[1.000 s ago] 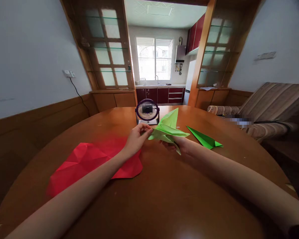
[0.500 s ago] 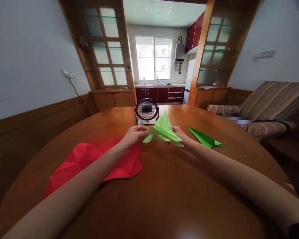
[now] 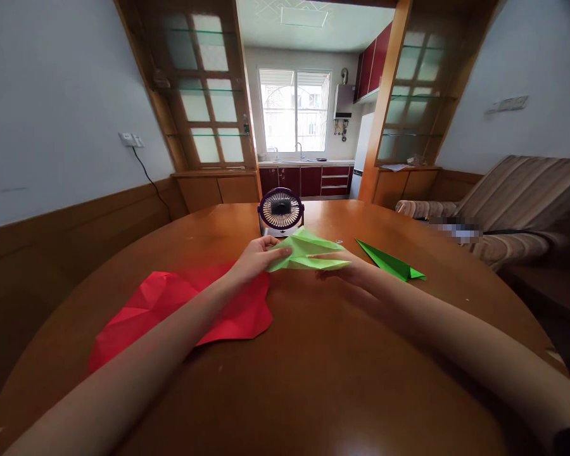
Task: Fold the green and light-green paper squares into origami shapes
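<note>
A light green folded paper (image 3: 301, 244) is held just above the table, in front of the fan. My left hand (image 3: 260, 256) pinches its left end, thumb on top. At the right end, my right hand (image 3: 344, 268) grips between the paper's layers, and the folds hide part of its fingers. Under my left forearm lies a creased red sheet of paper (image 3: 147, 304). A darker green paper plane (image 3: 387, 261) rests to the right of my right hand.
The round wooden table (image 3: 294, 386) fills the foreground. A small dark purple fan (image 3: 280, 209) stands on its far side. A striped armchair (image 3: 517, 196) is at the right, and a cord (image 3: 147, 174) hangs from an outlet on the left wall.
The light green paper has been tipped down and lies flatter between my hands. More of my left thumb shows over it. The red sheet and the paper plane stay put.
</note>
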